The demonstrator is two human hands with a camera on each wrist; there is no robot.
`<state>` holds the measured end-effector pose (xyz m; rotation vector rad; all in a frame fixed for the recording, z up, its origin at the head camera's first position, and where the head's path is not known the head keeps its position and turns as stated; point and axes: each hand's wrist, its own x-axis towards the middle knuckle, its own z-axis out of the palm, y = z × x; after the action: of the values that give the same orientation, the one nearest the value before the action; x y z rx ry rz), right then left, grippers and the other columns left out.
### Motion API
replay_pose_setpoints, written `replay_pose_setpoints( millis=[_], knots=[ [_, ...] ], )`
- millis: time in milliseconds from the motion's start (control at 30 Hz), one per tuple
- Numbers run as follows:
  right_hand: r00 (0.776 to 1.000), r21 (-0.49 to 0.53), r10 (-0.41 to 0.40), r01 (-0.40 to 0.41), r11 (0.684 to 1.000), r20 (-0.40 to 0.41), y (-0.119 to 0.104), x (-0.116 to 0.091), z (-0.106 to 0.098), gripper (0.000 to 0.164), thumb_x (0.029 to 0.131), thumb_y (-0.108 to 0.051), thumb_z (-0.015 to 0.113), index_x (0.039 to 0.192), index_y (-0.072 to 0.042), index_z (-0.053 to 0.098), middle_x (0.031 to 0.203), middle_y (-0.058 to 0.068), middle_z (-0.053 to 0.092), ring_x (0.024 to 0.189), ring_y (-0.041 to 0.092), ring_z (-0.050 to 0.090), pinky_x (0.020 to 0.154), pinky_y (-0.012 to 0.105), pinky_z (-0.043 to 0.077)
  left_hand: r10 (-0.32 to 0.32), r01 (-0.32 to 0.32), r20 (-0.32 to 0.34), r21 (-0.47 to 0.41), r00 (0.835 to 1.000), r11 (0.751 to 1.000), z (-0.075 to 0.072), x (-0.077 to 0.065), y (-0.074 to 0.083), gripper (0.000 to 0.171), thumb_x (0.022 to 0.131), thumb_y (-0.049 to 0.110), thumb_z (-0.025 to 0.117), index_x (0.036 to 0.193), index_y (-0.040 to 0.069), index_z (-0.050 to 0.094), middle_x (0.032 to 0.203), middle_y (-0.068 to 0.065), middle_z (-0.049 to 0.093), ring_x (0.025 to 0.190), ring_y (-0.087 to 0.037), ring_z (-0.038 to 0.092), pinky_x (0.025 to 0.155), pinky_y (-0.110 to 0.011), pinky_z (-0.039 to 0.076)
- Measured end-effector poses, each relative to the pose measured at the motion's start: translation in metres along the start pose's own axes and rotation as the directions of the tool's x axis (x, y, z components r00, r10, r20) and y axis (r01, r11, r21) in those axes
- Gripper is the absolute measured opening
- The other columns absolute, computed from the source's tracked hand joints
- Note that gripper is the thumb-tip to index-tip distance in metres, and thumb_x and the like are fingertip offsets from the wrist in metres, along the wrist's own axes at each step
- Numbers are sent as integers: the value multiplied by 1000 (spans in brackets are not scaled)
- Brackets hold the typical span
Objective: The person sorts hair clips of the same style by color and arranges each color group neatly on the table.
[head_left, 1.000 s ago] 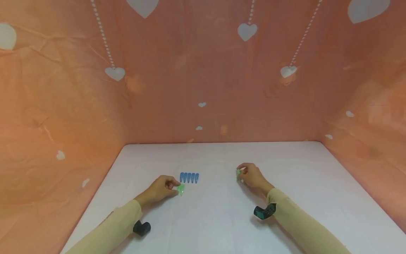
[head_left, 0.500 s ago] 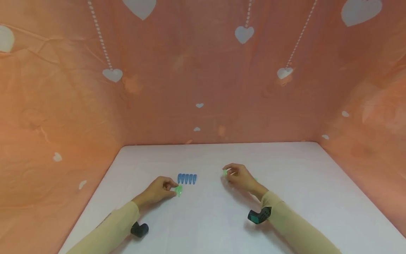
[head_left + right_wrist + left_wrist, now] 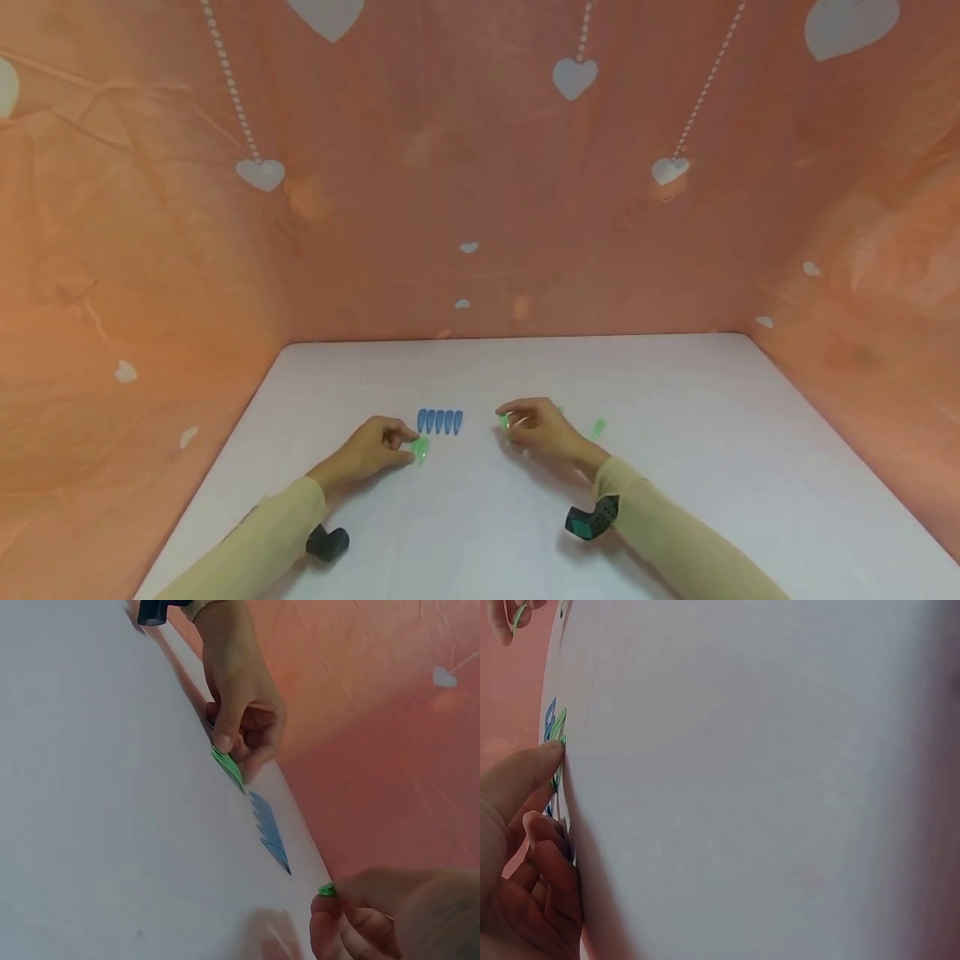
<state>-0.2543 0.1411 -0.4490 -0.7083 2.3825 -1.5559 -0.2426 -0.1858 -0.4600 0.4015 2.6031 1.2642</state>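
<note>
My left hand (image 3: pixel 366 451) has its thumb and forefinger at the ends of green snap hair clips (image 3: pixel 421 449) on the white table. In the right wrist view these green hair clips (image 3: pixel 229 766) overlap side by side under the left thumb. Just beyond them lies a neat row of several blue hair clips (image 3: pixel 439 422); the same blue row (image 3: pixel 268 829) shows in the right wrist view. To the right, my right hand (image 3: pixel 542 429) pinches another green hair clip (image 3: pixel 505 422) between thumb and fingertips, above the table. That green clip (image 3: pixel 327 889) appears small and end-on in the right wrist view.
A loose green clip (image 3: pixel 598 429) lies right of the right hand, and another green piece (image 3: pixel 560 409) peeks out behind that hand. Orange cloth (image 3: pixel 390 208) with pale hearts hangs around the white table (image 3: pixel 480 517). Dark devices (image 3: pixel 592 518) are strapped at both wrists.
My right hand has moved left with a green hair clip, toward the left hand, uncovering a green clip on the table behind it. The left hand has stayed at its green clips.
</note>
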Motion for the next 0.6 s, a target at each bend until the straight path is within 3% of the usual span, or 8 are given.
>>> replay_pose_setpoints(
  millis=[400, 600],
  knots=[
    [1000, 8, 13, -14, 1000, 25, -5, 6, 15, 43, 87, 4, 62, 131, 7, 61, 98, 18, 66, 73, 10, 64, 64, 24, 54, -29, 29, -35, -1, 999, 1000, -1, 0, 4, 27, 84, 8, 78, 110, 4, 75, 78, -1, 50, 76, -15, 46, 64, -22, 38],
    [999, 65, 48, -49, 997, 23, -4, 9, 24, 44, 88, 5, 64, 131, 8, 59, 101, 20, 65, 73, 11, 62, 63, 23, 50, -42, 41, -24, -18, 999, 999, 1, 1, 0, 28, 83, 10, 79, 110, 4, 75, 78, -2, 51, 76, -16, 47, 64, -23, 39]
  ],
)
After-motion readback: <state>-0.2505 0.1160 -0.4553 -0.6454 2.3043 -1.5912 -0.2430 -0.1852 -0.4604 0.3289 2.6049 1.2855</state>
